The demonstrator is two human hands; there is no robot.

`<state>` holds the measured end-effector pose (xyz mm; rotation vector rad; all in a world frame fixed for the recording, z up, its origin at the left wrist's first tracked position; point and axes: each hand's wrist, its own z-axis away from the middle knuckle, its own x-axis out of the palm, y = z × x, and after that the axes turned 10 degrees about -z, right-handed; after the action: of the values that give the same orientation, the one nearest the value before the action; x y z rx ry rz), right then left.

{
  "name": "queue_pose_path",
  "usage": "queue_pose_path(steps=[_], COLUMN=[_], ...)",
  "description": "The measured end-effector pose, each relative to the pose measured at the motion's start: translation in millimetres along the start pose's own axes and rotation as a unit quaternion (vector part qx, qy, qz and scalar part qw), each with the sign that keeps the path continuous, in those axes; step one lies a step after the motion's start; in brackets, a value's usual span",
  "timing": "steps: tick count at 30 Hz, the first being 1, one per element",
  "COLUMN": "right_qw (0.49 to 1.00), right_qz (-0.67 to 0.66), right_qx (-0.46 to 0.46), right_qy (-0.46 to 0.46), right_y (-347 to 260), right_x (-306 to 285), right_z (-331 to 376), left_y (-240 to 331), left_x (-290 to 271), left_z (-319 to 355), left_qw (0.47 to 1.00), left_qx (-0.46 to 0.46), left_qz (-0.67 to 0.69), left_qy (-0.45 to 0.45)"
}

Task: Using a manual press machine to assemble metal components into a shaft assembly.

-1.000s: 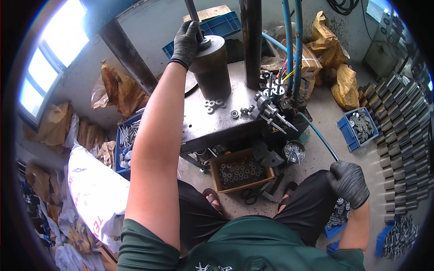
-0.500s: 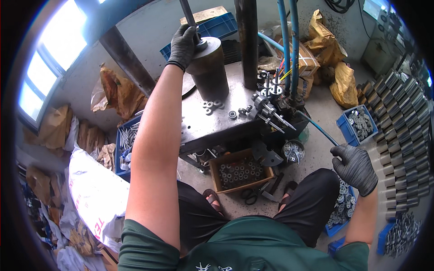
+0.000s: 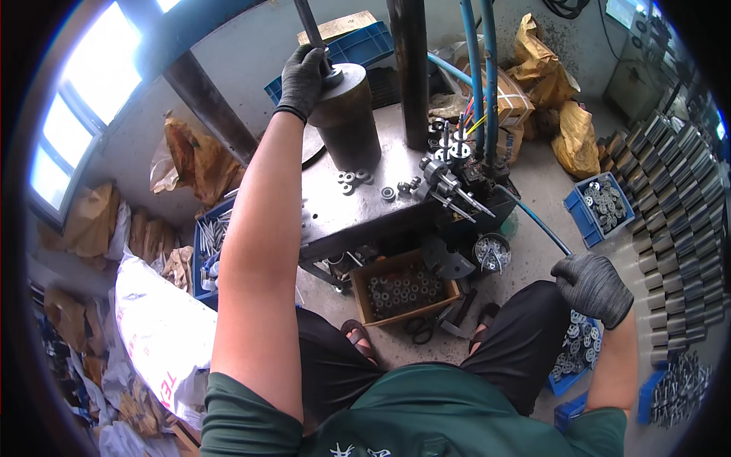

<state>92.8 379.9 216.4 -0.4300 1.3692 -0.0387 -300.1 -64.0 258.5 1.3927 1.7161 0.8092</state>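
Observation:
In a dark grey glove, my left hand [image 3: 301, 78] is closed around the lower part of an upright metal rod [image 3: 310, 23]. It rests at the top of a thick steel cylinder [image 3: 348, 122] standing on the metal bench; a round flange [image 3: 332, 77] shows beside my fingers. My gloved right hand [image 3: 595, 286] grips the near end of a long blue lever [image 3: 539, 221], which slants up to a valve block at the bench's right side. Small ring-shaped bearings [image 3: 355, 180] lie at the cylinder's foot. Right of them are shafts with round metal parts [image 3: 449, 181].
Under the bench sits a cardboard box [image 3: 363, 302] of small rings, with scissors [image 3: 419, 330] nearby. Blue crates [image 3: 599, 210] of metal discs stand on the right, beside stacked metal tubes [image 3: 678, 228]. Dark posts [image 3: 409, 76] and blue hoses [image 3: 489, 76] rise at the bench. A white sack [image 3: 156, 327] lies left.
My right hand has closed more tightly around the lever's end, and that end sits slightly lower. My left hand keeps its place on the rod. The whole view has shifted a little.

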Motion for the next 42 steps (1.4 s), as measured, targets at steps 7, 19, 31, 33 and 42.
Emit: queue_pose_path(steps=[7, 19, 31, 33, 42], right_qw=[0.984, 0.874, 0.93, 0.932, 0.896], right_qz=[-0.108, 0.028, -0.026, -0.05, 0.094], right_qx=[0.01, -0.117, 0.076, 0.092, 0.03], right_qy=[0.14, 0.471, 0.357, 0.348, 0.434], right_y=[-9.0, 12.3, -16.3, -32.6, 23.0], right_x=[-4.0, -117.4, -161.5, -162.7, -135.2], right_z=[-5.1, -153.2, -190.4, -162.4, -187.2], left_y=[-1.8, -2.1, 5.6, 21.3, 52.1], left_x=[-5.6, 1.8, -20.5, 12.6, 62.4], left_z=[1.1, -3.8, 7.6, 38.1, 274.5], left_qw=[1.0, 0.999, 0.997, 0.991, 0.954], left_qx=[0.001, -0.02, 0.064, 0.121, -0.176], left_qz=[-0.019, 0.041, -0.043, -0.039, 0.232], left_qy=[0.013, -0.018, -0.026, 0.032, -0.071])
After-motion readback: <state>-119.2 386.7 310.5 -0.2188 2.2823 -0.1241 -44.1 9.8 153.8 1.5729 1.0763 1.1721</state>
